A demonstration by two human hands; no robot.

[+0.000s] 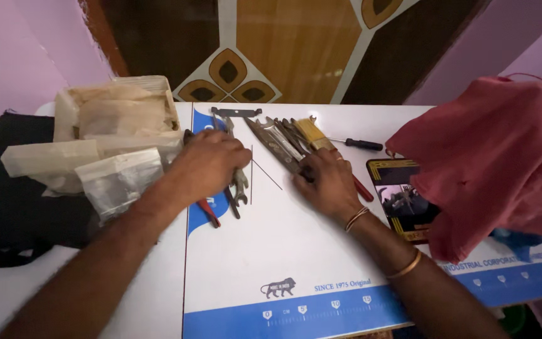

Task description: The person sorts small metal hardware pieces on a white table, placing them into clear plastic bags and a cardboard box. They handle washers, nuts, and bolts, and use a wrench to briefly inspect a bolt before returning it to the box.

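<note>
My left hand (208,164) lies palm down over a cluster of metal spanners (239,183) and red-handled pliers (208,212) on the white board (265,251). My right hand (327,182) rests on a fan of flat metal tools (277,143) and a paintbrush (312,132), its fingers bent over them. Whether either hand grips a tool is hidden by the fingers. Two thin wires (260,172) lie between the hands.
A black-handled screwdriver (360,144) lies behind the right hand. Plastic bags in a tray (114,125) sit at the left, above black cloth (14,207). A red cloth (490,157) covers the right side, next to a dark framed card (399,198).
</note>
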